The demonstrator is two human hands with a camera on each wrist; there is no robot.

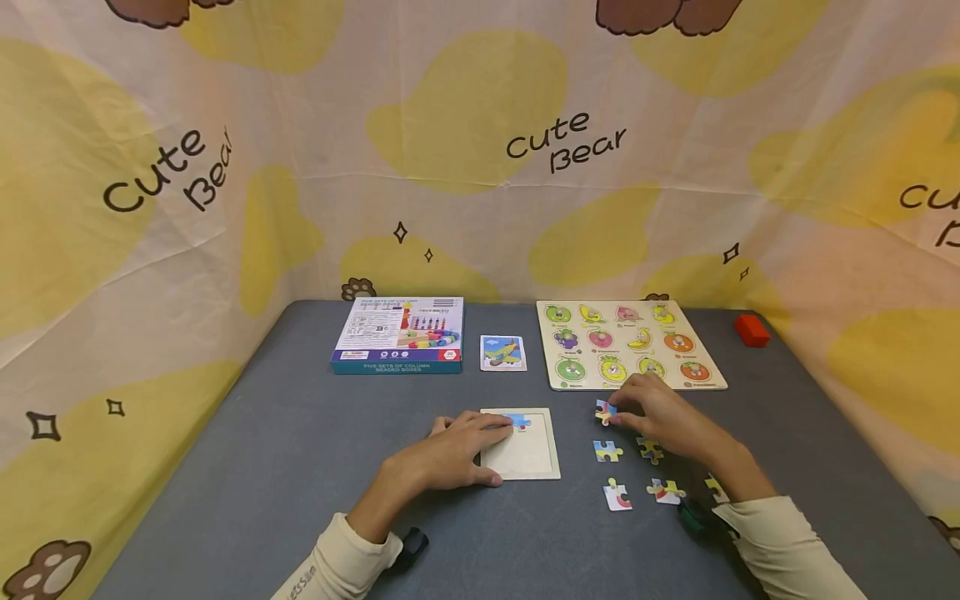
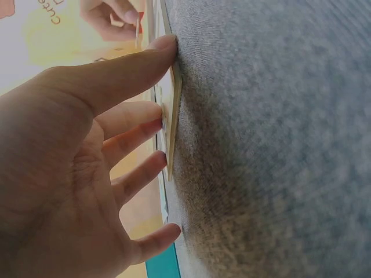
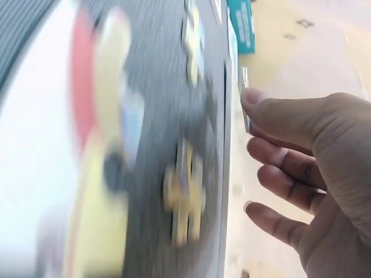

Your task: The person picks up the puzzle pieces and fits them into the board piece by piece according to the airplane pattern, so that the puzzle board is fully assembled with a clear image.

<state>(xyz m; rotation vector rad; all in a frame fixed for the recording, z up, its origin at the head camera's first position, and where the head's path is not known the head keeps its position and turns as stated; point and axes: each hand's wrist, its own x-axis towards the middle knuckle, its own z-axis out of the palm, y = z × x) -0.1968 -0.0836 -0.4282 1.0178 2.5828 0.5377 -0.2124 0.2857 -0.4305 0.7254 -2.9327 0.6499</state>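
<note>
Your left hand (image 1: 453,454) partly hides the tray (image 1: 527,457), head view's lower centre; a piece (image 3: 98,191) blurs, right-wrist view's left.

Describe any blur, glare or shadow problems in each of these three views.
Head: fairly sharp, with a soft shadow by the left hand; left wrist: printed backdrop washed out and bright, a diffuse shadow on the gray tabletop beside the wooden tray; right wrist: nearest puzzle piece heavily blurred, right hand noticeably clearer.

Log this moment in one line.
left grip touches tray | right grip pinches puzzle piece | blue piece in tray | loose pieces on table
</note>
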